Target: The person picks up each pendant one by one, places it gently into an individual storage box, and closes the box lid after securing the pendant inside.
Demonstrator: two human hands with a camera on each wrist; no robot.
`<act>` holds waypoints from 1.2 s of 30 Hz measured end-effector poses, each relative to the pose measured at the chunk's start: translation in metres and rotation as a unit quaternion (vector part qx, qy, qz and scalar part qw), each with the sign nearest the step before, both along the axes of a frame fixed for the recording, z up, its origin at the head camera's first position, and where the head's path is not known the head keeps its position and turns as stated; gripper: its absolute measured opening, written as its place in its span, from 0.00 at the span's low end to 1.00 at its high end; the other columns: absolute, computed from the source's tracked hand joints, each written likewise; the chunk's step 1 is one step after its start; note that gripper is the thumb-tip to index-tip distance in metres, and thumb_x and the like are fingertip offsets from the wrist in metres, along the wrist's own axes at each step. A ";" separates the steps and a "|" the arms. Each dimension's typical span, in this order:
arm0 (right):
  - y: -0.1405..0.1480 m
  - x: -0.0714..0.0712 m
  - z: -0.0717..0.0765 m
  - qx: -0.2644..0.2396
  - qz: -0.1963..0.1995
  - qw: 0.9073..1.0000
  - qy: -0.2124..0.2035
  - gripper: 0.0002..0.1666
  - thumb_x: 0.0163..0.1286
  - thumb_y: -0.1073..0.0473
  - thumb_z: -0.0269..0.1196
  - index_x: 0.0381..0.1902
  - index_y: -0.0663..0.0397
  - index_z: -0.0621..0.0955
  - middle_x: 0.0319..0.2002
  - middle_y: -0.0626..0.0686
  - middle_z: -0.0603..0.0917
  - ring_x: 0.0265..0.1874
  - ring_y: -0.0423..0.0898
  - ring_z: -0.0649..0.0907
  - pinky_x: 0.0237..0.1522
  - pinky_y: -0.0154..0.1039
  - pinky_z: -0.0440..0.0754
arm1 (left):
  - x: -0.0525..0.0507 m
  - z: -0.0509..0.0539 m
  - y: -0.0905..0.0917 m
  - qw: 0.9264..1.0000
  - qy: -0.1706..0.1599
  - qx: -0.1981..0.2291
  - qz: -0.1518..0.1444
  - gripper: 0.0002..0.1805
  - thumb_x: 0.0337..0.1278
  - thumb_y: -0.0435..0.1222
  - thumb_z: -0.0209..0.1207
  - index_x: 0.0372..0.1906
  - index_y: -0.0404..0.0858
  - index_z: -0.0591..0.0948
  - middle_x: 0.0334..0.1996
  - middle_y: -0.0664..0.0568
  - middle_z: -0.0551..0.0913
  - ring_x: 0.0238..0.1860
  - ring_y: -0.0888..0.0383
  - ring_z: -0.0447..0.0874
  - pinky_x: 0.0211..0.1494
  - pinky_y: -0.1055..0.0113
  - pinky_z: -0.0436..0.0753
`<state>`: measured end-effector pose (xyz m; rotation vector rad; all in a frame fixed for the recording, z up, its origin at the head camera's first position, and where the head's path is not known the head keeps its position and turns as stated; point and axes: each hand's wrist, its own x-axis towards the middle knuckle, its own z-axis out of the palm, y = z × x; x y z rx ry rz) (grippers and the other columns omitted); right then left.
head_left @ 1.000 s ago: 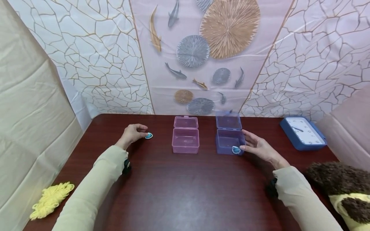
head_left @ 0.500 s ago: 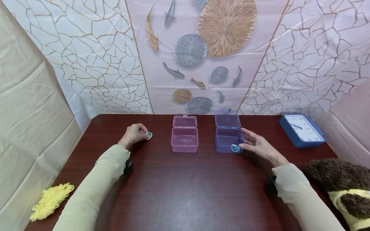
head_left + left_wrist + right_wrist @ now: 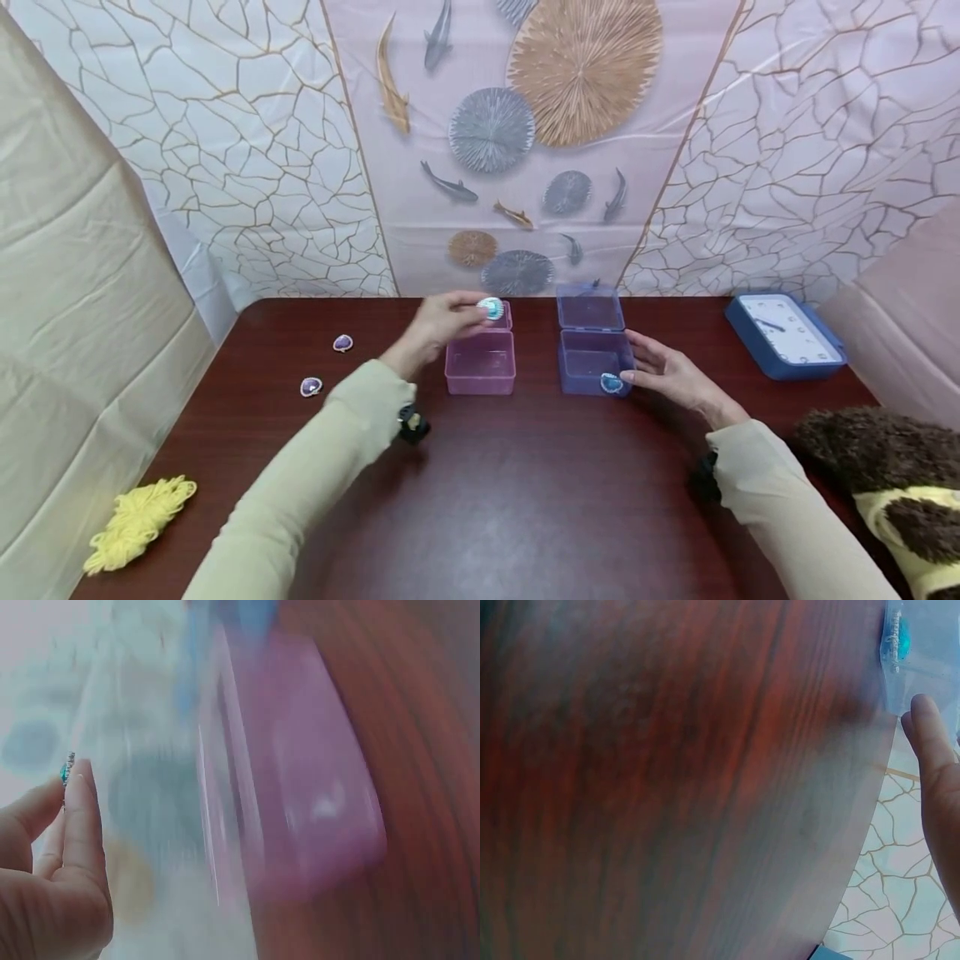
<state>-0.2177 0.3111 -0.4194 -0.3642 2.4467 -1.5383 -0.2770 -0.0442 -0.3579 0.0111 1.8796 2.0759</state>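
My left hand (image 3: 442, 325) pinches a teal gem (image 3: 491, 308) with a silver beaded rim. It holds the gem in the air in front of the raised lid of the pink plastic box (image 3: 480, 386); the left wrist view shows the gem edge-on between thumb and fingertips. At the translucent blue box (image 3: 577, 387), my right hand (image 3: 678, 379) has its extended fingers and thumb against the right wall. Another teal gem (image 3: 611, 382) shows at that box's front right corner, seemingly behind the clear wall. Both boxes have their lids up.
Two purple gems (image 3: 342, 343) with silver rims lie on the dark wooden table (image 3: 480, 492) at left. Yellow yarn (image 3: 138, 523) is at the left edge. A blue clock (image 3: 787, 333) and a brown plush item (image 3: 877, 454) are at right. Patterned cloth hangs behind.
My left hand has lifted the teal gem from the left side of the table and carried it right to the pink box, uncovering two purple gems. The right hand has stayed at the blue box.
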 end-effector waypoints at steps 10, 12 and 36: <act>-0.004 -0.001 0.000 -0.005 -0.006 1.000 -0.008 0.46 0.66 0.60 0.62 0.73 0.63 0.50 0.69 0.70 0.57 0.66 0.66 0.62 0.50 0.21 0.73 | 0.012 -0.020 0.106 0.994 -0.065 0.085 -0.038 0.18 0.57 0.22 0.57 0.54 0.29 0.78 0.50 0.35 0.80 0.34 0.57 0.85 0.58 0.57 0.76; -0.004 -0.001 -0.001 -0.001 -0.009 1.000 -0.012 0.46 0.66 0.59 0.62 0.73 0.61 0.50 0.69 0.69 0.57 0.67 0.65 0.62 0.52 0.24 0.74 | 0.013 -0.023 0.117 0.994 -0.068 0.080 -0.039 0.18 0.56 0.22 0.58 0.53 0.29 0.78 0.49 0.36 0.81 0.39 0.53 0.86 0.57 0.57 0.77; 0.000 0.001 0.000 0.002 -0.005 1.000 -0.005 0.46 0.66 0.60 0.61 0.73 0.63 0.49 0.70 0.70 0.54 0.66 0.67 0.61 0.58 0.34 0.74 | 0.013 -0.029 0.174 0.995 -0.040 -0.085 -0.018 0.11 0.49 0.19 0.61 0.40 0.24 0.82 0.36 0.35 0.85 0.39 0.44 0.86 0.44 0.59 0.84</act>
